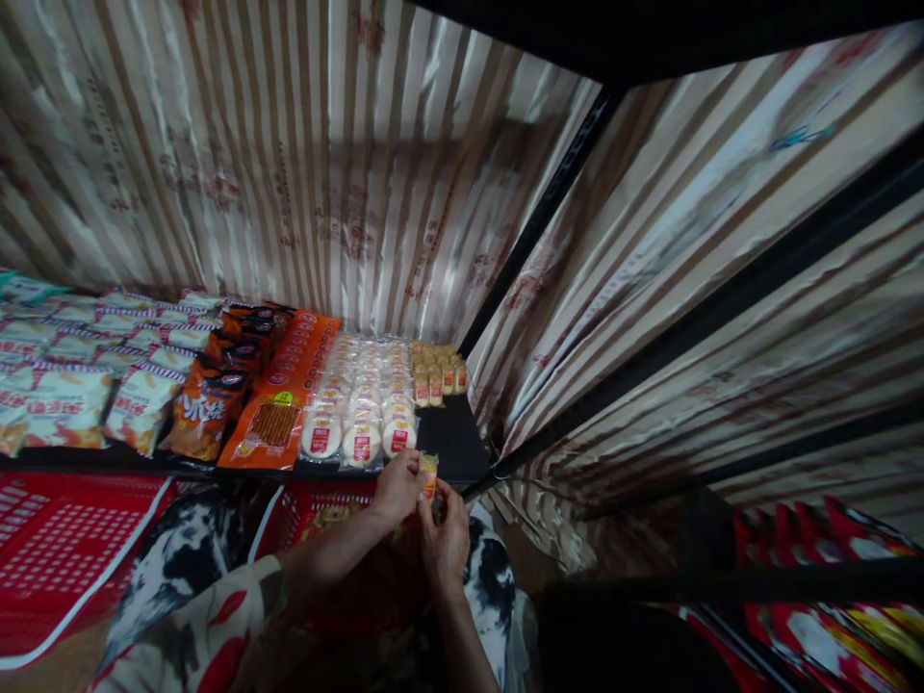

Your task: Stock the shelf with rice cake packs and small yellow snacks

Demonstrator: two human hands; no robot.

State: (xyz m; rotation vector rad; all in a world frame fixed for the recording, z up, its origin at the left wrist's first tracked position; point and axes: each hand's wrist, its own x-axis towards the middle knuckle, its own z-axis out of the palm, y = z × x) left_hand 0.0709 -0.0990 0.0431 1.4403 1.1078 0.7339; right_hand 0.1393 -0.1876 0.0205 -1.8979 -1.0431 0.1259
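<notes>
Between my two hands, just above the front edge of the black shelf (462, 443), is a small yellow snack packet (428, 468) with an orange-red label. My left hand (396, 491) pinches it from the left. From the right, the fingers of my right hand (446, 535) close on its lower part. Similar small packets (436, 385) stand in rows at the shelf's right end. Left of them lie rows of round white crackers (362, 443) in clear wrappers. Below my hands is a red basket (283, 510) with more yellowish packets (333, 520), partly hidden by my forearm.
Further left on the shelf are a flat orange snack bag (270, 423), dark orange bags (202, 409) and white snack bags (72, 399). Another red basket (79, 525) is at lower left. A black metal post (541, 221) rises at the shelf's right corner. Striped curtains (324, 173) hang behind.
</notes>
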